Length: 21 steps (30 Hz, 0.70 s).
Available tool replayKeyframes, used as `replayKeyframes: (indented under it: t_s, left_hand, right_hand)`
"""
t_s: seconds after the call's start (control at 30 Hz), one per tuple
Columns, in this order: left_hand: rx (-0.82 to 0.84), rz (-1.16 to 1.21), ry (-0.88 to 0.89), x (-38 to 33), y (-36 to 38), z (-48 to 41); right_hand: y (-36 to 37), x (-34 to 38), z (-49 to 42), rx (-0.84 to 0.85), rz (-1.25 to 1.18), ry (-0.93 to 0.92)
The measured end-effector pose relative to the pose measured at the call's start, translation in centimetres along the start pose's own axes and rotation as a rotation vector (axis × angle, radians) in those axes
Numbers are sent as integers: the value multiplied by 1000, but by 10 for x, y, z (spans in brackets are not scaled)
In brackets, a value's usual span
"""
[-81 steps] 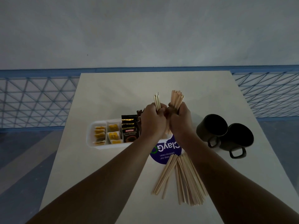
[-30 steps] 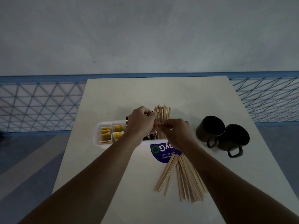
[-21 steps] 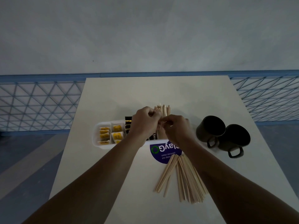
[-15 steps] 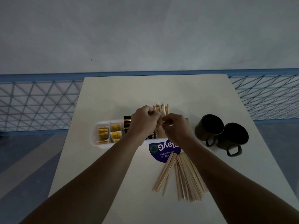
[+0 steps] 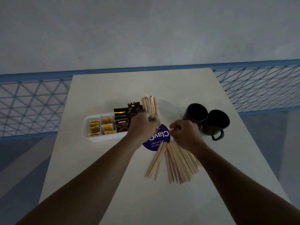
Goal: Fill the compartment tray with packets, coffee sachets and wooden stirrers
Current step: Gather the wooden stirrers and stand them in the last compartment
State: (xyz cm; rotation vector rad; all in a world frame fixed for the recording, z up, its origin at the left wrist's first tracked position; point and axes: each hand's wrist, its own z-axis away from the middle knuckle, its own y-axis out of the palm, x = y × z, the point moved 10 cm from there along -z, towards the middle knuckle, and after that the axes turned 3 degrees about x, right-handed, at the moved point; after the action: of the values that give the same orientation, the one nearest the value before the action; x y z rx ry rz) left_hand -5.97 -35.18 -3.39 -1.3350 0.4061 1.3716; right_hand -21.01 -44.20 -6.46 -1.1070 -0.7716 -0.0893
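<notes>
Stirrers (image 5: 149,103) gripped upright by left hand (image 5: 143,125), right hand (image 5: 185,135) curled

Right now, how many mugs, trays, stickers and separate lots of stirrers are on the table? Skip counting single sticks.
Mugs: 2
Tray: 1
Sticker: 1
Stirrer lots: 2, the upright bundle gripped by the left hand at the tray's right end, and the loose pile on the table
Total: 6
</notes>
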Motion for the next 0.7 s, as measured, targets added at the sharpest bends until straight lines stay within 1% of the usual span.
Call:
replayKeyframes:
  t_s: [0.17,0.23,0.33,0.4,0.47,0.6,0.7]
  left_hand:
    - [51,-189,-37,20,32,13]
    - [99,-290,-106,37,49,16]
    - [168,-352,-205,61,75,21]
    - [160,-424,-288,70,85,26]
    - [135,-481,-329,72,92,31]
    - [33,-559,-297,67,104,35]
    - [-16,-570,-295,72,110,36]
  right_hand:
    - [5,-23,26,60,137,33]
    - [5,-38,35,57,175,84]
    - [3,-52,46,47,271,143]
    - [2,-59,50,49,334,177]
    - [3,-67,52,51,359,208]
    - [12,-81,53,71,314,255]
    - [17,-84,52,69,273,264]
